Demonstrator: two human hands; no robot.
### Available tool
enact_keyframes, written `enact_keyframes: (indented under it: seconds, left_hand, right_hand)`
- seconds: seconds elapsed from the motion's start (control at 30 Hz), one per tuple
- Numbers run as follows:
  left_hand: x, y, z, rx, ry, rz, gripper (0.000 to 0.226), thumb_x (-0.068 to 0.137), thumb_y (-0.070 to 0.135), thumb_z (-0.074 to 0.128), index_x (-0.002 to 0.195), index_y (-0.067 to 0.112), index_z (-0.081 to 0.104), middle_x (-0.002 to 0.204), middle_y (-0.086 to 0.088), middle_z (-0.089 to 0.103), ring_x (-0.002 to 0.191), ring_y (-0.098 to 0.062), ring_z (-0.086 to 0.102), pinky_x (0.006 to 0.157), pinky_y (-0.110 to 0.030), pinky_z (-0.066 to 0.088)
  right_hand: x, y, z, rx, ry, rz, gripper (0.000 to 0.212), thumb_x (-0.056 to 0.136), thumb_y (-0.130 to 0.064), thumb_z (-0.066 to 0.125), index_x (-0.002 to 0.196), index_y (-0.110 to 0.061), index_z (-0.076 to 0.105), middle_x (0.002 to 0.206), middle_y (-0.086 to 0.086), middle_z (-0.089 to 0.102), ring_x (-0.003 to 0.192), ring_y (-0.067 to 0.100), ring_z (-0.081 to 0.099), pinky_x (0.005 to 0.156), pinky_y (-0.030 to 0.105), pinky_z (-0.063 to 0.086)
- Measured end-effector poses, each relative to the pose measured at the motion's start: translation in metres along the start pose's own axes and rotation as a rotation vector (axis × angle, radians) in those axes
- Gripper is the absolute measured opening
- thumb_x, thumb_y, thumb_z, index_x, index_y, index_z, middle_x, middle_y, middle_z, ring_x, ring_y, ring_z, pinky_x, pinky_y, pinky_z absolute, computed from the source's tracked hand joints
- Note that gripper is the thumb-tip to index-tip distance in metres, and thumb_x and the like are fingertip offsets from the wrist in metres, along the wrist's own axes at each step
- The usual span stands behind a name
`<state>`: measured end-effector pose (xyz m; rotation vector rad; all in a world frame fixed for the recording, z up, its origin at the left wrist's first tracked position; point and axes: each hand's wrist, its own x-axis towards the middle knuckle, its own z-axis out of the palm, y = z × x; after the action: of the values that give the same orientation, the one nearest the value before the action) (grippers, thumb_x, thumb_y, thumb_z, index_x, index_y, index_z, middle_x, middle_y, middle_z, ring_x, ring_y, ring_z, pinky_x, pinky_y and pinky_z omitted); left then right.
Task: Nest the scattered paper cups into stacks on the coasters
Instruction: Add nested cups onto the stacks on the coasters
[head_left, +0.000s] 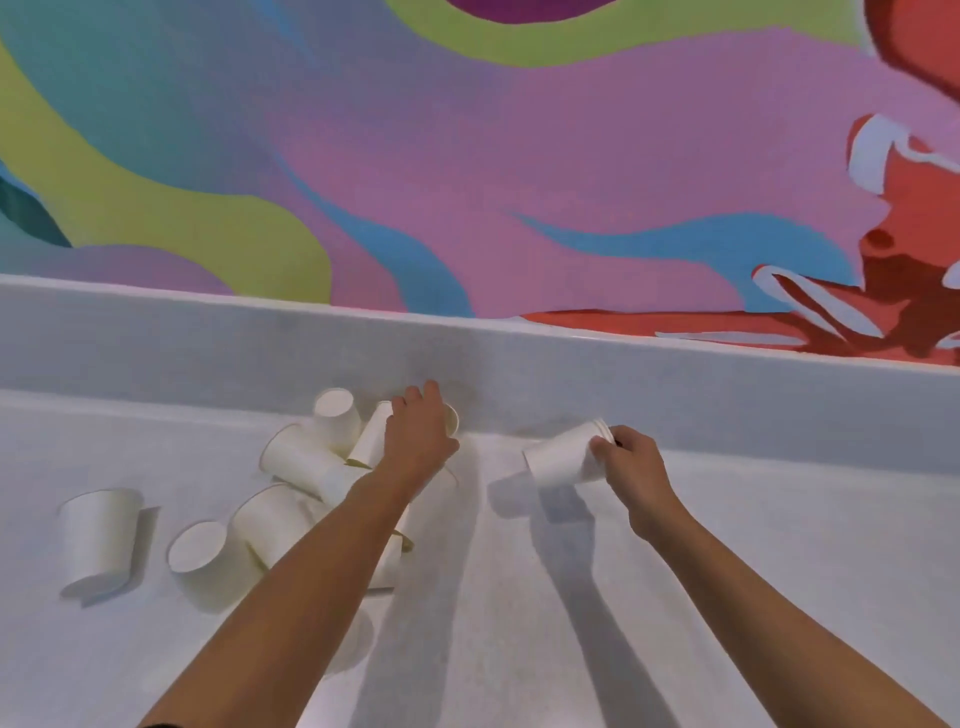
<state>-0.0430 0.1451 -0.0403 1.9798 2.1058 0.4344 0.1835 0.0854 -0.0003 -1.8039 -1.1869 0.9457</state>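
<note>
Right grip (631, 467) grasping nested cups (563, 460), left grip (421, 426) grasping single cup (453, 418)

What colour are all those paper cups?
Plain white. The head view shows it best: the paper cups lie on a pale counter.

Counter (727, 545) open right — cup pile (301, 467) crowds left.

White paper cups (306, 462), white counter (519, 597), swirled mural (467, 156) (pink, teal, lime, red)
</note>
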Motion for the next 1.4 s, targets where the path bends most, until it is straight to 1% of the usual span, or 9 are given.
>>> enact_keyframes:
  seconds: [0.23, 0.33, 0.47, 0.63, 0.8, 1.07, 1.23, 1.3, 1.4]
  left_hand:
    - [-0.025, 0.026, -0.013, -0.296, -0.013, 0.116, 0.092, 0.067, 0.028, 0.084, 0.140, 0.017, 0.030, 0.135, -0.008, 0.044, 0.124, -0.027, 0.043, 0.099, -0.034, 0.040]
    - [-0.048, 0.042, -0.010, -0.387, -0.051, 0.198, 0.094, 0.062, 0.028, 0.085, 0.138, 0.021, 0.031, 0.130, -0.005, 0.048, 0.116, -0.023, 0.047, 0.093, -0.033, 0.044]
    - [-0.076, 0.050, 0.007, -0.442, -0.085, 0.210, 0.093, 0.056, 0.034, 0.087, 0.131, 0.027, 0.032, 0.121, 0.003, 0.054, 0.105, -0.017, 0.055, 0.085, -0.031, 0.051]
    - [-0.107, 0.049, 0.024, -0.558, -0.148, 0.107, 0.101, 0.054, 0.036, 0.088, 0.134, 0.026, 0.028, 0.113, 0.005, 0.058, 0.101, -0.017, 0.059, 0.087, -0.034, 0.053]
    - [-0.117, 0.050, 0.026, -0.647, -0.141, 0.090, 0.099, 0.056, 0.029, 0.088, 0.134, 0.021, 0.028, 0.109, 0.005, 0.054, 0.097, -0.015, 0.058, 0.079, -0.026, 0.049]
    - [-0.119, 0.047, 0.026, -0.530, -0.189, 0.230, 0.088, 0.064, 0.022, 0.080, 0.136, 0.018, 0.030, 0.130, -0.002, 0.043, 0.114, -0.019, 0.050, 0.094, -0.034, 0.049]
    - [-0.123, 0.040, -0.001, -0.168, -0.123, 0.316, 0.072, 0.079, -0.008, 0.061, 0.140, 0.018, 0.033, 0.135, -0.004, 0.040, 0.117, -0.021, 0.046, 0.091, -0.030, 0.048]
    - [-0.120, 0.029, -0.022, -0.009, -0.034, 0.301, 0.062, 0.081, -0.006, 0.058, 0.135, 0.015, 0.040, 0.132, -0.005, 0.041, 0.113, -0.023, 0.044, 0.080, -0.031, 0.049]
    - [-0.108, 0.002, -0.051, 0.187, 0.065, 0.118, 0.048, 0.081, 0.004, 0.056, 0.127, 0.011, 0.044, 0.129, -0.009, 0.040, 0.115, -0.028, 0.042, 0.071, -0.034, 0.044]
  right_hand:
    - [-0.008, -0.023, 0.001, 0.047, 0.083, -0.339, 0.013, 0.097, -0.012, 0.046, 0.095, -0.004, 0.056, 0.086, 0.006, 0.056, 0.071, 0.012, 0.048, 0.058, 0.022, 0.037]
    - [-0.015, -0.035, 0.005, -0.140, 0.070, -0.524, 0.013, 0.098, -0.015, 0.049, 0.104, -0.008, 0.057, 0.093, 0.004, 0.058, 0.078, 0.013, 0.053, 0.063, 0.014, 0.040]
    - [-0.035, -0.027, 0.007, -0.502, -0.003, -0.660, 0.031, 0.098, -0.021, 0.050, 0.125, -0.008, 0.057, 0.114, 0.010, 0.063, 0.095, 0.022, 0.057, 0.081, 0.021, 0.039]
    - [-0.055, -0.003, -0.003, -0.776, -0.082, -0.914, 0.021, 0.092, -0.017, 0.047, 0.101, -0.008, 0.063, 0.089, 0.009, 0.067, 0.074, 0.024, 0.055, 0.076, 0.037, 0.046]
    - [-0.062, 0.008, -0.009, -0.885, -0.149, -1.025, 0.028, 0.087, -0.025, 0.037, 0.087, -0.013, 0.062, 0.075, 0.001, 0.067, 0.066, 0.022, 0.057, 0.068, 0.035, 0.046]
    - [-0.057, 0.017, 0.002, -1.114, -0.396, -0.963, 0.027, 0.099, -0.025, 0.034, 0.108, -0.013, 0.057, 0.105, 0.005, 0.065, 0.094, 0.025, 0.054, 0.090, 0.037, 0.034]
    - [-0.060, 0.036, 0.007, -1.246, -0.542, -0.899, 0.075, 0.086, -0.047, -0.008, 0.113, -0.012, 0.052, 0.114, 0.005, 0.062, 0.108, 0.025, 0.051, 0.098, 0.041, 0.029]
    - [-0.056, 0.037, 0.009, -1.282, -0.561, -0.866, 0.069, 0.091, -0.045, -0.006, 0.114, -0.012, 0.050, 0.119, 0.004, 0.058, 0.114, 0.025, 0.049, 0.099, 0.041, 0.029]
    - [-0.053, 0.033, 0.012, -1.296, -0.587, -0.797, 0.040, 0.104, -0.035, 0.018, 0.111, -0.011, 0.048, 0.111, 0.006, 0.059, 0.108, 0.026, 0.048, 0.096, 0.041, 0.028]
